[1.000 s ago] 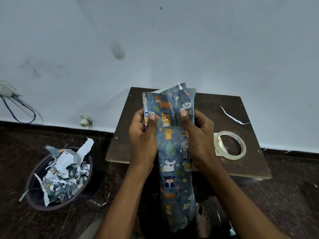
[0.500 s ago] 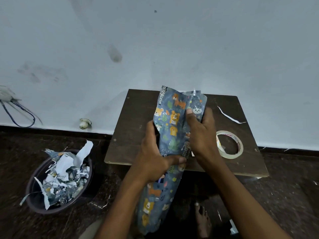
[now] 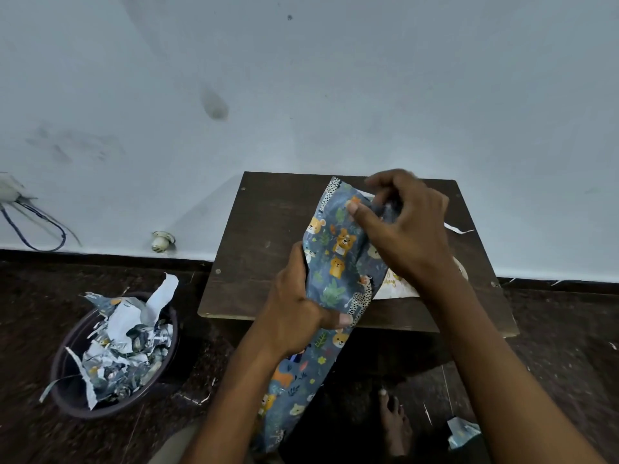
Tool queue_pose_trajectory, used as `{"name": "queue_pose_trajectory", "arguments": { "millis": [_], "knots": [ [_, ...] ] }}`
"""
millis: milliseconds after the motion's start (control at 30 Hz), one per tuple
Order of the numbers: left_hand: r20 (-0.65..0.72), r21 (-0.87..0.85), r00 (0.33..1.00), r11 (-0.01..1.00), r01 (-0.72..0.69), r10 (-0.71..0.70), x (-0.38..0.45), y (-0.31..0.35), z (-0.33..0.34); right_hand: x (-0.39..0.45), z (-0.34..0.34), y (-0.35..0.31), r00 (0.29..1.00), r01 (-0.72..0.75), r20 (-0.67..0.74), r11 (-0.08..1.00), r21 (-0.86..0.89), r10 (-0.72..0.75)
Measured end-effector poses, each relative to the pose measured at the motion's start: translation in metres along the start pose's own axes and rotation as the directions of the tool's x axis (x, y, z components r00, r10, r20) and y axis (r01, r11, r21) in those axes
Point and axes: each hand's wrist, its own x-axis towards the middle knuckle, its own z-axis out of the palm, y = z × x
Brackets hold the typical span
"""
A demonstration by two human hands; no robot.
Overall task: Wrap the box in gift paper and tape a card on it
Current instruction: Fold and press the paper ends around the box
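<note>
1. The left hand (image 3: 294, 309) grips the middle of a long package wrapped in gift paper (image 3: 335, 279), fingers curled round its left side and thumb pressed flat across the front.
2. The right hand (image 3: 407, 229) pinches the crumpled top end of the paper between thumb and bent fingers.
3. The paper is glossy, grey-blue, printed with cartoon animals and leaves (the box inside is hidden); it slants from above the table's near edge down toward the floor.
4. The table (image 3: 268, 236) is a dark, matt wooden board, square-cornered.
5. A white card (image 3: 395, 286) with yellow print lies flat near the near right edge, partly under the right wrist.
6. A round dark bin (image 3: 67, 393) of torn, shiny scraps stands on the floor to the left.
</note>
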Motion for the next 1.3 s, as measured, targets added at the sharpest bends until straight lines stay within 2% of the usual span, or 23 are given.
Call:
{"name": "queue_pose_trajectory", "arguments": {
  "millis": [67,133,300,500,567,733,867,1067,1133,1200,1267,1300],
  "knots": [
    [-0.007,0.006,1.000,1.000,-0.013,0.013,0.000,-0.001,0.001,0.007,-0.005,0.001,0.996,-0.087,-0.001,0.994,0.062,0.087],
    [-0.026,0.019,0.999,0.999,-0.041,0.042,0.000,-0.002,0.001,0.014,-0.010,0.001,0.990,-0.135,0.058,0.985,0.102,0.130],
    [-0.076,0.107,0.986,0.985,-0.138,0.147,0.000,-0.007,0.001,0.028,-0.018,-0.001,0.970,-0.130,0.217,0.986,0.102,0.105],
    [-0.084,0.101,0.982,0.982,-0.159,0.167,0.000,-0.009,-0.002,0.034,-0.028,-0.007,0.944,-0.110,0.320,0.991,0.079,0.080],
    [-0.084,0.094,0.981,0.982,-0.166,0.174,0.000,-0.007,-0.002,0.034,-0.027,-0.007,0.950,-0.112,0.302,0.990,0.089,0.080],
    [-0.077,0.099,0.980,0.979,-0.176,0.184,-0.001,-0.004,-0.002,0.034,-0.027,-0.006,0.973,-0.203,0.161,0.938,0.280,0.163],
    [-0.079,0.112,0.977,0.976,-0.187,0.196,0.000,-0.004,-0.003,0.033,-0.027,-0.007,0.951,-0.303,0.188,0.863,0.403,0.246],
    [-0.105,0.039,0.975,0.981,-0.192,0.195,0.001,-0.007,-0.006,0.030,-0.017,-0.008,0.960,-0.250,0.224,0.883,0.398,0.171],
    [-0.128,0.012,0.975,0.983,-0.181,0.181,0.001,-0.007,-0.009,0.029,-0.014,-0.006,0.971,-0.229,0.157,0.882,0.411,0.179],
    [-0.167,-0.037,0.973,0.985,-0.167,0.159,0.001,-0.005,-0.011,0.026,-0.010,0.003,0.968,-0.212,-0.040,0.889,0.406,0.249],
    [-0.225,-0.134,0.967,0.979,-0.156,0.123,0.001,-0.002,-0.012,0.017,-0.006,0.007,0.906,-0.206,-0.250,0.871,0.446,0.342],
    [-0.242,-0.182,0.965,0.972,-0.151,0.105,0.001,-0.001,-0.012,0.010,-0.003,0.009,0.884,-0.217,-0.272,0.851,0.479,0.379]
  ]
}}
